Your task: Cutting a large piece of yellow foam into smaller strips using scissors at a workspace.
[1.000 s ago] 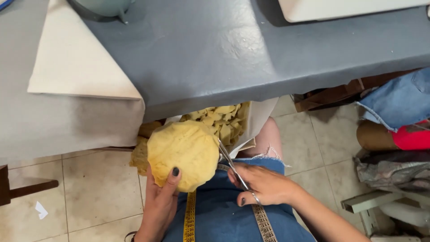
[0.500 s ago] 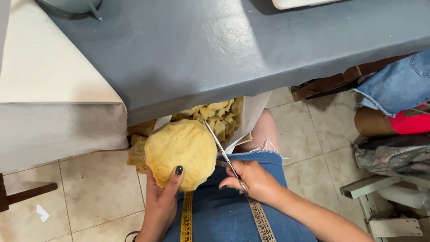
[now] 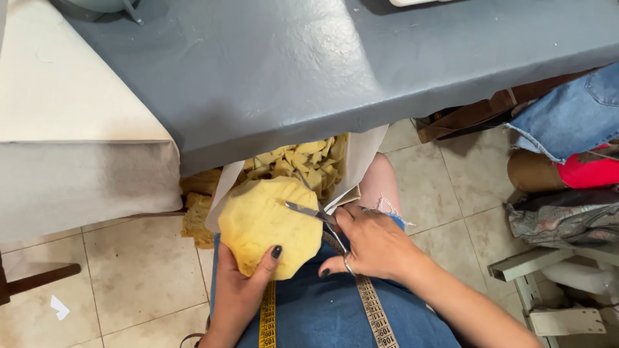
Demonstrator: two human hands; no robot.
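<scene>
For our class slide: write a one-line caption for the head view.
Left hand holds yellow foam piece; right hand works scissors at it.

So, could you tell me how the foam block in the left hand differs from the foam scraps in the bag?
The foam block is one large rounded piece; the foam scraps are many small angular bits. The block is gripped by the left hand and touched by the scissors in the right hand; the scraps lie loose. Both are yellow.

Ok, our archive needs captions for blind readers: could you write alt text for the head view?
Seen from above, a person's left hand holds a rounded yellow foam piece over their lap while the right hand works scissors at its edge. Beyond it, a white bag of yellow foam scraps sits under a grey table; a measuring tape hangs down.
</scene>
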